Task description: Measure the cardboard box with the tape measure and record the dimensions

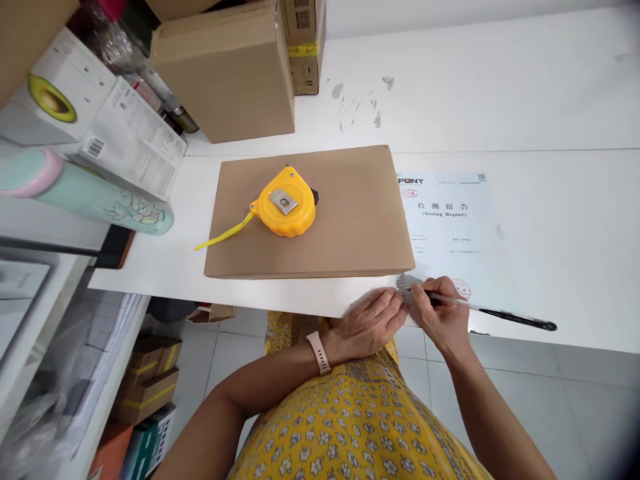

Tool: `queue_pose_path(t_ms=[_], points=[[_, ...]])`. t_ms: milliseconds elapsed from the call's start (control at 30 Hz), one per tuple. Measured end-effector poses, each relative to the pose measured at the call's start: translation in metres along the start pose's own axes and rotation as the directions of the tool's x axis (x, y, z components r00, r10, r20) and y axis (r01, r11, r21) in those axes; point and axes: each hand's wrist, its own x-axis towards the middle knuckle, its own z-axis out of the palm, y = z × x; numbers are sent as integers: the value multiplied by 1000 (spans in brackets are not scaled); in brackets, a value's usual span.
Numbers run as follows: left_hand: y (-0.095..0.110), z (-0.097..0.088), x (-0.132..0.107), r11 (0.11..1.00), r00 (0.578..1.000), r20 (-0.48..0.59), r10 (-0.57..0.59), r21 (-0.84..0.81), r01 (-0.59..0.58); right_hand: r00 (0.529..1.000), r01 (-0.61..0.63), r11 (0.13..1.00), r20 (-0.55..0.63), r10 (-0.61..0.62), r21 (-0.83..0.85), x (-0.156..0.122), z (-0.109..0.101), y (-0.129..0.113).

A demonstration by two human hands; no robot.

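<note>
In my right hand (443,317) is a slim pen (470,305) with a black end, pinched between thumb and fingers. Its tip is low at the left, by a small patch of dark marks (401,281) near the table's front edge. Just beside it, my left hand (377,321) lies flat with fingers stretched out, holding nothing. A printed testing report sheet (450,227) extends beyond my right hand, its left side against or under a brown cardboard box (350,213). On that box rests a yellow tape measure (287,207) with a yellow strap.
A larger cardboard box (230,80) stands at the back left. White cartons (135,140) and a mint green bottle (100,193) crowd the left side of the white table (565,247). Several small boxes (150,387) sit on a lower shelf at left.
</note>
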Motion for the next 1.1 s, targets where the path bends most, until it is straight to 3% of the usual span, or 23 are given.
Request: queue_pose_path(t_ms=[133,367,533,1100], points=[[0,0,0,1000,999,33,1,22,-2,1000,2,1000,11,-2,4,0,0,2],[0,-1,1,1000,1000,-30,1,18,0,1000,-17,1000,14,17,-26,-1,0,3],[1,1,1,999,1000,11,2,36,-3,1000,-7,999,-9,7,-52,-1,0,1],[0,-2,1,999,1000,-19,2,41,-1,999,-45,998,7,45,-44,-1,0,0]])
